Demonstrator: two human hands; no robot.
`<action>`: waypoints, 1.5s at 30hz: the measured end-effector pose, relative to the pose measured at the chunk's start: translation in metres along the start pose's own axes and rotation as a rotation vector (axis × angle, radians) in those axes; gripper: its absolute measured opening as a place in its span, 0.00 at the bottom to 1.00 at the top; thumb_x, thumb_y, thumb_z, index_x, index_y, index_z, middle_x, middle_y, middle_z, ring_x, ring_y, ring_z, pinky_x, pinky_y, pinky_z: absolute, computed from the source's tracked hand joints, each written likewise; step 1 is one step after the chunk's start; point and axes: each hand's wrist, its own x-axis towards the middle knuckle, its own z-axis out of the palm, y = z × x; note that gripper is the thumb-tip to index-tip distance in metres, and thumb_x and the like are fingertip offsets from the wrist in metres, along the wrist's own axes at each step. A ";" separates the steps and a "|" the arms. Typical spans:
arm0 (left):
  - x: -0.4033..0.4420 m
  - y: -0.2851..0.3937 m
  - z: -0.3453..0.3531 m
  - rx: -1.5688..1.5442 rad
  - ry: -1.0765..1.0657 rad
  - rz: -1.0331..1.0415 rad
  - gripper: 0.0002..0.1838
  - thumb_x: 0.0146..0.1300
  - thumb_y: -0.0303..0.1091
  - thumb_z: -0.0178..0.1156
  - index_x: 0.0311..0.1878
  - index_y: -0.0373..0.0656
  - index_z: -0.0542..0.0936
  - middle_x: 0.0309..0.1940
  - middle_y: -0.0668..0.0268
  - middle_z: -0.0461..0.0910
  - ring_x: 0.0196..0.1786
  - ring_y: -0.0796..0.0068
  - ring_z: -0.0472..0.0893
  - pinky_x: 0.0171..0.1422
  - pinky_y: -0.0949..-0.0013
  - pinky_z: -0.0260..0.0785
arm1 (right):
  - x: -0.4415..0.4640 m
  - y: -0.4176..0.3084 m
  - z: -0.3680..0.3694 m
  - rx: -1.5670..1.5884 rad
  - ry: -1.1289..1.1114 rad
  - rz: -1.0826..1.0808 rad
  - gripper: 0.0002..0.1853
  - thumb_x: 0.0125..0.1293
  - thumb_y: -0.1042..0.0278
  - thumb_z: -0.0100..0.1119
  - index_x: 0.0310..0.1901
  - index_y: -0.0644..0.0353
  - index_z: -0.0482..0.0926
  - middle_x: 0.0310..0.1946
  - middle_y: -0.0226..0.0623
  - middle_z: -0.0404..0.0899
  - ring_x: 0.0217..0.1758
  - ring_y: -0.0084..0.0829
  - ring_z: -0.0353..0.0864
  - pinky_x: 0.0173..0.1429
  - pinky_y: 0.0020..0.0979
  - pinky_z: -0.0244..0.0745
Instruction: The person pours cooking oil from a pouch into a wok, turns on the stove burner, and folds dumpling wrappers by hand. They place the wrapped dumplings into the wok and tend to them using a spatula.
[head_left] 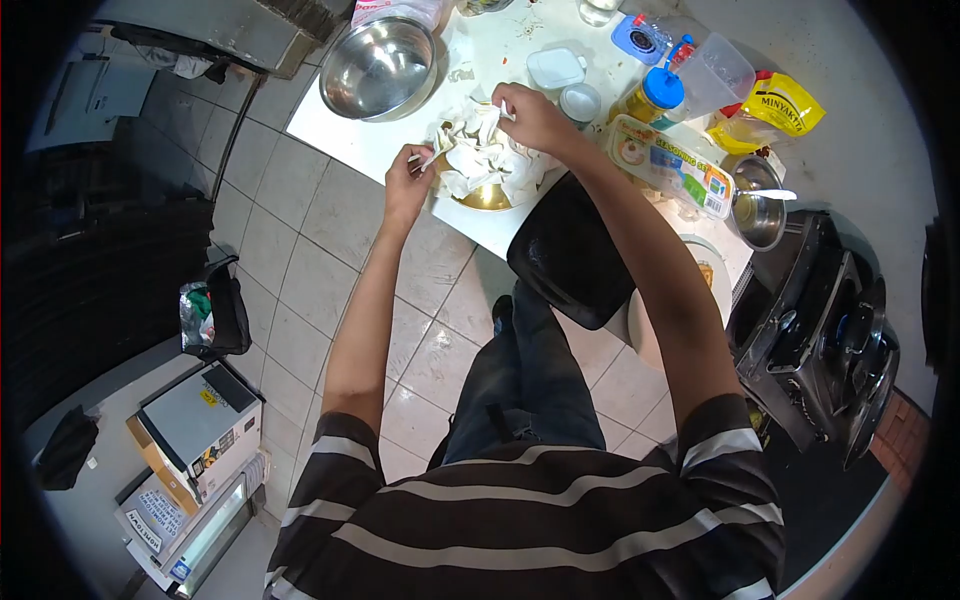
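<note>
A gold-coloured bowl (487, 198) near the table's front edge is heaped with thin, white, crumpled sheets (487, 160) that look like tissue paper. At the bowl's left rim, my left hand (408, 185) is closed, pinching the edge of a white sheet. Over the far right side of the heap, my right hand (532, 118) pinches another white piece between thumb and fingers. The sheets hide the inside of the bowl.
A large steel bowl (378, 70) stands left on the white table (345, 140). To the right are a white lidded tub (556, 68), a blue-lidded jar (662, 88), a labelled seasoning container (672, 165) and a small steel bowl (762, 205). A black stool (568, 255) stands below.
</note>
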 end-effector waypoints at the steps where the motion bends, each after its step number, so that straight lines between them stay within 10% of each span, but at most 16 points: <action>1: 0.001 -0.002 -0.001 0.036 -0.023 -0.025 0.11 0.61 0.22 0.63 0.45 0.40 0.74 0.51 0.62 0.80 0.51 0.73 0.79 0.55 0.71 0.73 | 0.003 0.002 0.002 0.014 -0.012 0.029 0.14 0.55 0.71 0.59 0.44 0.59 0.73 0.36 0.46 0.77 0.39 0.46 0.78 0.45 0.42 0.72; 16: 0.007 -0.001 0.001 0.267 -0.105 0.017 0.28 0.55 0.33 0.72 0.58 0.43 0.72 0.54 0.63 0.77 0.55 0.67 0.76 0.60 0.63 0.69 | 0.020 0.021 0.021 -0.175 0.000 0.198 0.22 0.57 0.61 0.64 0.54 0.52 0.75 0.51 0.48 0.71 0.59 0.51 0.72 0.60 0.45 0.71; 32: -0.029 0.052 0.045 0.442 0.056 0.404 0.19 0.59 0.27 0.62 0.53 0.37 0.73 0.48 0.53 0.74 0.55 0.51 0.74 0.62 0.59 0.66 | 0.026 0.036 0.032 -0.125 0.140 0.097 0.13 0.58 0.58 0.64 0.41 0.55 0.82 0.41 0.48 0.76 0.49 0.51 0.78 0.55 0.44 0.74; 45: -0.073 0.044 0.097 0.588 -0.163 0.252 0.16 0.59 0.33 0.63 0.48 0.36 0.74 0.43 0.51 0.74 0.44 0.49 0.79 0.46 0.53 0.74 | -0.037 -0.010 0.008 -0.032 0.490 0.159 0.08 0.62 0.69 0.58 0.41 0.60 0.79 0.34 0.49 0.76 0.40 0.51 0.80 0.44 0.44 0.74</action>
